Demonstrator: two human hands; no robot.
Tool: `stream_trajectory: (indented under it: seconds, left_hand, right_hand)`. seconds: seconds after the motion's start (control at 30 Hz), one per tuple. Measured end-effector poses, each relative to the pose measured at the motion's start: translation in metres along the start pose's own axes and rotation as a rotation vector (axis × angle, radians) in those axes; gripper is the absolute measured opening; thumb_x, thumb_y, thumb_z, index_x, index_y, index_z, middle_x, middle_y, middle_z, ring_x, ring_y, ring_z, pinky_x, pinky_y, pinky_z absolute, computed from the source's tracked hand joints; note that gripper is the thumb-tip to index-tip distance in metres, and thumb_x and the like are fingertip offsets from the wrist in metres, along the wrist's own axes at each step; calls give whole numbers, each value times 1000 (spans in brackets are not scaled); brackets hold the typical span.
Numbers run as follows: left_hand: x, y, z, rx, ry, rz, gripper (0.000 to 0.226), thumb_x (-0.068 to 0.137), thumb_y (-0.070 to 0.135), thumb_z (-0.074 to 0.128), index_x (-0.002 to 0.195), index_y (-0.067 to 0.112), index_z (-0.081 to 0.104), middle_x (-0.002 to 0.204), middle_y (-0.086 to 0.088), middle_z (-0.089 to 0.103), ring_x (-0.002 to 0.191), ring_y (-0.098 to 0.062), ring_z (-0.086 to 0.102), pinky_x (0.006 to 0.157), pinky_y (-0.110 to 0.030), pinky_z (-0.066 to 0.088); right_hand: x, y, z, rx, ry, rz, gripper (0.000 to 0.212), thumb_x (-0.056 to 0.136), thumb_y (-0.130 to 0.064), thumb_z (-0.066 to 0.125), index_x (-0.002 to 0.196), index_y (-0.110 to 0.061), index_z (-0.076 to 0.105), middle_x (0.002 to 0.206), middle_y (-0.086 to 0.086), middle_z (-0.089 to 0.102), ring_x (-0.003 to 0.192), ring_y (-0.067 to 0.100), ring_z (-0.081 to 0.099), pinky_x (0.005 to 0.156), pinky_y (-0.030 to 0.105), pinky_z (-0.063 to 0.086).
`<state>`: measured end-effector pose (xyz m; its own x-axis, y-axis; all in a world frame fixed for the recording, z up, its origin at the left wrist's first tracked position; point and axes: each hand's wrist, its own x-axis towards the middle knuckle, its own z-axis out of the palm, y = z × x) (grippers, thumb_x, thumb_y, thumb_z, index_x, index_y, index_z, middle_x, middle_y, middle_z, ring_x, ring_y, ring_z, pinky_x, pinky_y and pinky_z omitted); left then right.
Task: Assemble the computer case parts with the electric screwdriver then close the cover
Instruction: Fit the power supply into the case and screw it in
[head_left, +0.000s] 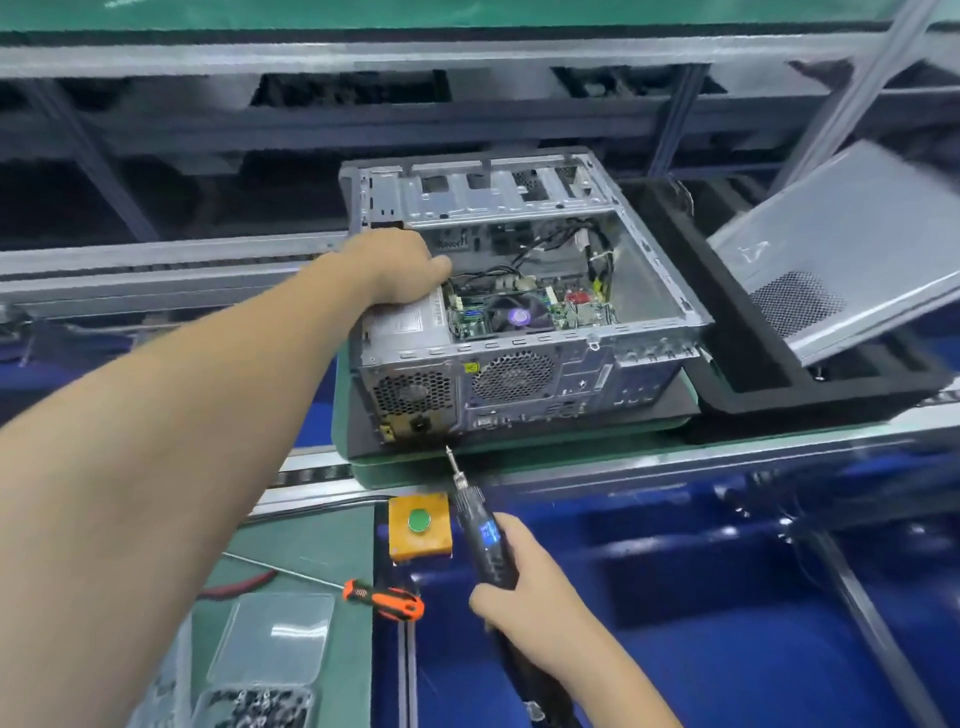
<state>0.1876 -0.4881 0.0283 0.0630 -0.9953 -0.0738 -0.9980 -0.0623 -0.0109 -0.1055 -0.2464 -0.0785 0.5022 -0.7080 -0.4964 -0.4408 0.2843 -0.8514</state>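
**Driver tip closing on the rear panel, left hand bracing the chassis**

Biggest thing in play is the computer case (519, 312), lying open-side up on a green pallet (571, 447), its rear panel with the fan grilles facing the person. Off to the right of both hands, the grey cover (841, 249) leans tilted in a black tray (727, 384), well apart from the case, so closing looks like a step not yet reached.

The left hand (400, 267) sits on the case's top left edge over the power supply, fingers curled down over the edge, thumb pointing into the open bay; it looks like a bracing grip.

The right hand (524, 587) is wrapped around the electric screwdriver (480, 535), fingers closed on the black body. The tool's long axis runs up and slightly left from those fingers, and the bit ends just below the lower left corner of the rear panel, near the power socket. Contact cannot be made out. The right hand is clearly the nearer one to that corner; judging by the aim, a short push along the tool's own axis would seat the bit.

Left of the right hand's fingers lie an orange button box (420, 527), an orange-handled screwdriver (384, 597) and a tub of screws (254, 704).
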Motion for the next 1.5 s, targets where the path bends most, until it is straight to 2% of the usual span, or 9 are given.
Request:
stream_trajectory:
  seconds: [0.23,0.4,0.57,0.8,0.97,1.07,1.17,1.3,1.5]
  left_hand:
    - [-3,2,2,15,76,16,62,88,58,20,68,14,59,72,-7,56,66,-22,52,61,-36,36]
    - [-21,11,-2,52,266,36,62,100,47,17,69,12,58,62,-6,53,60,-19,44,80,-42,34]
    - [-48,14,-1,25,356,-66,58,101,49,26,77,12,63,86,-12,61,82,-33,54,80,-41,41]
    - [-111,21,6,-539,525,-121,43,103,36,43,133,10,61,136,-5,58,132,-23,48,111,-34,36]
    - [-200,45,53,-1120,1010,-553,17,96,18,47,99,18,64,95,11,61,87,3,53,79,-14,39]
    - [-232,90,109,-1462,513,-876,17,94,18,50,90,11,66,84,6,67,81,-10,62,70,-33,45]
    - [-226,115,145,-1675,77,-913,20,95,23,52,87,10,66,91,-3,74,83,-28,69,78,-38,54]
    - [-198,116,154,-1823,-60,-976,21,93,28,62,89,9,70,78,-6,77,64,-25,69,64,-35,60]
    - [-182,119,149,-2188,10,-1027,18,96,13,67,102,-4,65,74,-17,71,49,-23,65,50,-30,58]
  right_hand:
    - [8,14,2,-10,-1,10,75,71,-25,66,122,-73,38,79,-28,59,67,-3,57,63,14,52]
    - [11,15,9,-32,-5,-19,88,75,-22,67,127,-79,25,76,-33,62,67,-7,59,59,11,48]
    - [11,13,17,-48,42,-62,80,83,-27,66,135,-73,26,102,-23,63,76,-5,60,67,11,51]
    - [14,17,25,-5,52,-108,106,66,-36,83,139,-78,18,112,-38,60,92,-2,66,74,16,54]
    - [15,23,28,40,56,-112,114,64,-32,87,126,-90,11,104,-54,51,91,-11,64,64,7,52]
    - [18,25,33,31,43,-135,122,67,-26,86,132,-88,4,111,-52,51,86,-9,66,65,10,54]
    - [23,27,35,-1,48,-180,125,67,-19,82,134,-88,1,121,-26,62,76,4,68,66,22,59]
    - [28,30,32,-26,53,-230,126,67,-15,79,128,-91,-2,103,-31,65,73,2,67,65,23,58]
    - [33,30,28,-43,40,-244,127,67,-13,77,140,-84,1,97,-30,63,71,3,65,63,26,60]
